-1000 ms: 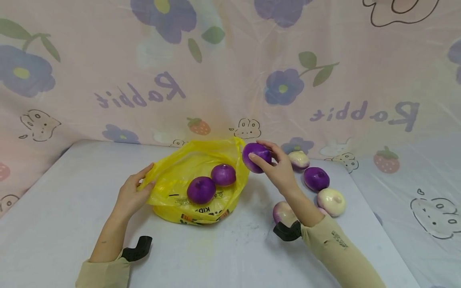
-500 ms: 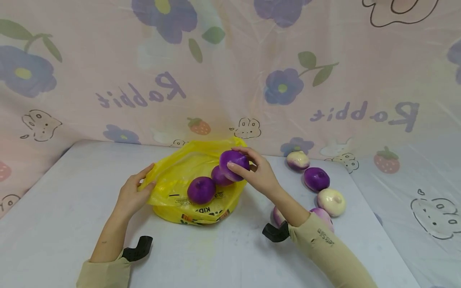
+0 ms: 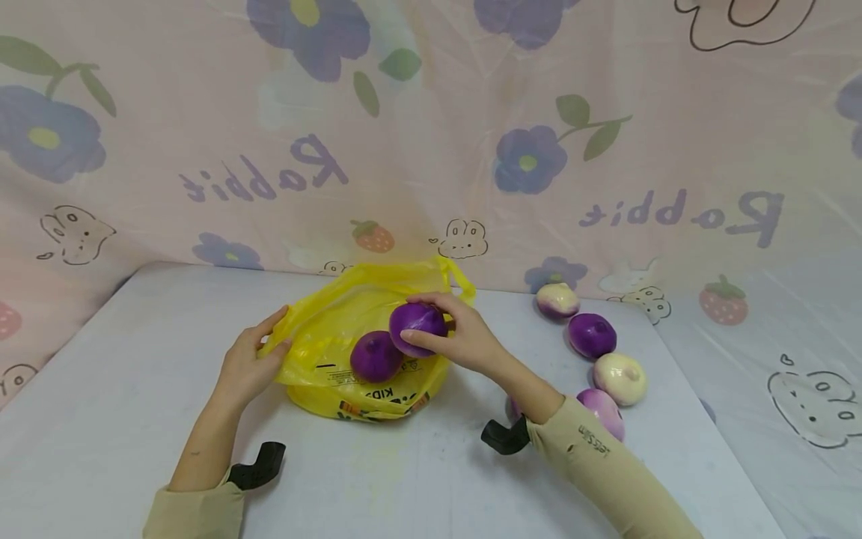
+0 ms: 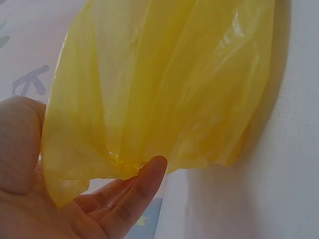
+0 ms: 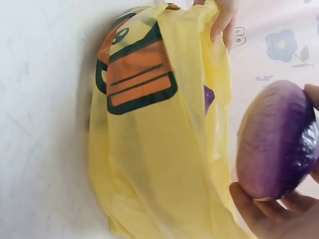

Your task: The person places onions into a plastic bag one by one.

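At the left rim of a yellow plastic bag (image 3: 303, 352), my left hand (image 3: 252, 363) grips the film between thumb and fingers. The left wrist view shows the bag's thin folds (image 4: 164, 89) hanging between thumb and fingers (image 4: 134, 199). My right hand (image 3: 465, 337) holds a glossy purple onion (image 3: 416, 323) over the bag's open mouth. Its pale purple underside (image 5: 271, 139) shows in the right wrist view. Another purple onion (image 3: 375, 358) lies inside the bag, left of the held one. A further onion in the bag is hidden behind the held one.
Right of the bag, a white-and-purple onion (image 3: 557, 300), a dark purple onion (image 3: 592, 335), a cream onion (image 3: 619, 379) and a pinkish onion (image 3: 601, 412) lie on the white table (image 3: 431, 479). Another is mostly hidden by my right wrist. A printed cloth (image 3: 417, 150) hangs behind.
My right hand has carried the purple onion left and down from beside the bag's right rim to over its opening. My left hand has stayed on the bag's rim.
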Demonstrator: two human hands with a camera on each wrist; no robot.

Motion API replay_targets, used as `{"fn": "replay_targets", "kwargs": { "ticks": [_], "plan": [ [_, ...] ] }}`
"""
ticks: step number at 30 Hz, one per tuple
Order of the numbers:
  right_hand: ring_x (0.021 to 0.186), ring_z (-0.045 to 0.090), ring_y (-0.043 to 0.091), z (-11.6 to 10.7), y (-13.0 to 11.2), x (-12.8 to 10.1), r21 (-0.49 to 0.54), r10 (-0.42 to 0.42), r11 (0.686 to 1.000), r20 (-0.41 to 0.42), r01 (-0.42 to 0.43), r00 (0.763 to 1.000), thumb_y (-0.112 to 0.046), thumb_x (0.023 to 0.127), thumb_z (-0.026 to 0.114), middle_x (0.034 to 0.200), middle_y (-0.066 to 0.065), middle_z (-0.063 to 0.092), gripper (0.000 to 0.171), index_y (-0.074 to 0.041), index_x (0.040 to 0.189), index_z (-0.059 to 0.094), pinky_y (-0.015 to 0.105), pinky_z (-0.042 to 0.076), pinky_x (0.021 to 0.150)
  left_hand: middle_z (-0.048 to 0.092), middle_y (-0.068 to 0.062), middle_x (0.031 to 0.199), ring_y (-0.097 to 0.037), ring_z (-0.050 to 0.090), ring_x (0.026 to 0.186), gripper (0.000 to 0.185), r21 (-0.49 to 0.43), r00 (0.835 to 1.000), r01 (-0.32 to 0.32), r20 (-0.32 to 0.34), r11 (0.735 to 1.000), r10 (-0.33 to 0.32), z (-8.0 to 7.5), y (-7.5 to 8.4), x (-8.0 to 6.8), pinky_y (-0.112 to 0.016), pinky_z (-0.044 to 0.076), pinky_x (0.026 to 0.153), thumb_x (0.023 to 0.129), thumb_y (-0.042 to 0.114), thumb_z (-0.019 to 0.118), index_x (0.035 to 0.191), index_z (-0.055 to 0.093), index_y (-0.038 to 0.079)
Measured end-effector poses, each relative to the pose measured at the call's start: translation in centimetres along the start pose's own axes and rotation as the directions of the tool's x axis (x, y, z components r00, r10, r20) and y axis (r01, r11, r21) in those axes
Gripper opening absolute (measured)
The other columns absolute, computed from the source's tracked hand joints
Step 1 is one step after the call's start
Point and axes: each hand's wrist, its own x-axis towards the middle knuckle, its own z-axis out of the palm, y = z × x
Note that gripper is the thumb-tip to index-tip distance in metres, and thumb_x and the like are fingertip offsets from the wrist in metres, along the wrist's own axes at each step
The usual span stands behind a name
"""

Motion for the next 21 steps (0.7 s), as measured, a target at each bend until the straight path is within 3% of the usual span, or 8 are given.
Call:
{"fn": "replay_targets", "kwargs": {
  "ticks": [11,21],
  "plan": [
    [0.116,0.054,0.022,0.53,0.5,0.4,-0.193,-0.076,0.975,0.154,0.106,0.985,-0.033,0.082,0.075,0.13,0.003,0.058,0.051,-0.015,0.126,0.059,0.041,0.049,0.095,0.03,-0.033,0.145,-0.049,0.038,0.122,0.059,0.001,1.0,0.001,0.007,1.0,-0.001,-0.02,-0.24,0.07,-0.063,0.038,0.097,0.098,0.02,0.046,0.153,0.026,0.017],
    [0.114,0.055,0.024,0.98,0.74,0.58,-0.302,-0.07,0.942,0.25,0.147,0.966,-0.033,0.08,0.076,0.124,0.008,0.062,0.05,-0.01,0.122,0.062,0.041,0.05,0.096,0.03,-0.032,0.145,-0.049,0.038,0.123,0.059,-0.008,1.0,0.014,0.0,1.0,-0.014,0.01,-0.28,-0.01,-0.064,0.038,0.098,0.097,0.02,0.046,0.152,0.026,0.018]
  ]
}}
